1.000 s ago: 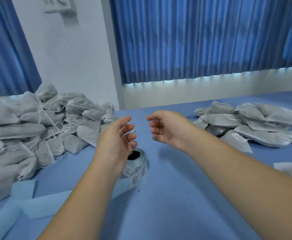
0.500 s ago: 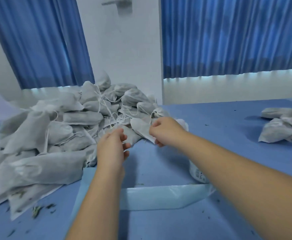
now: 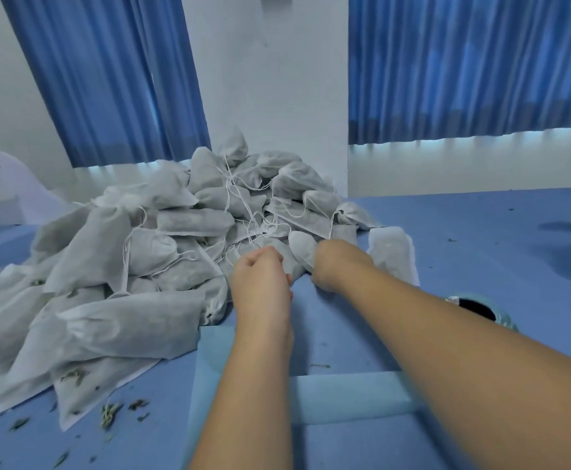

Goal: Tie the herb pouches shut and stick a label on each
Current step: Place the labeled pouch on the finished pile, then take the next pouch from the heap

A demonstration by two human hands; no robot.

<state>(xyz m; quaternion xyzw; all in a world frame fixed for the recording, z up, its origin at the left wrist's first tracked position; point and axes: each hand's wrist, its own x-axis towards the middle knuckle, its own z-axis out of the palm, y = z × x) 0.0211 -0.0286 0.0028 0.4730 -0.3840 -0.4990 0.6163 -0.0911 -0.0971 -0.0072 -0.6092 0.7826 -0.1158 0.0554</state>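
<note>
1. Right hand [image 3: 331, 266]: grip is wrapped round the near end of one herb pouch [image 3: 301, 250], at the front edge of the pile [image 3: 148, 252]. Fingertips are hidden under the hand.
2. Left hand [image 3: 260, 278]: fingers curled into a fist just left of the right grip, close against the same pouch. Can't tell whether it pinches a cord or holds nothing.
3. Drawstrings [image 3: 227, 193] run in a tangle just beyond both grips, crossing between neighbouring pouches.
4. Handling, my read: thin nonwoven fabric, soft and light, with loose fill that shifts. No stiffness, so it sags from any single hold.
5. Herb crumbs [image 3: 111, 412] lie on the desk [image 3: 480, 232] near-left of the grips, so open mouths probably leak. Keep the mouth up.
6. Where to hold: the neck just under the cord channel with one grip, the cord ends with the other. Pull the cord, not the fabric, which looks easy to tear.
7. Risk: crossed cords may drag neighbouring pouches out. Lift slowly and free the cord first.
8. Label roll [image 3: 477, 308] sits right of and nearer than the right grip, half hidden by the forearm. The backing strip [image 3: 345, 398] runs under both forearms.
9. A flat pouch [image 3: 392, 256] lies just right of the right grip.
</note>
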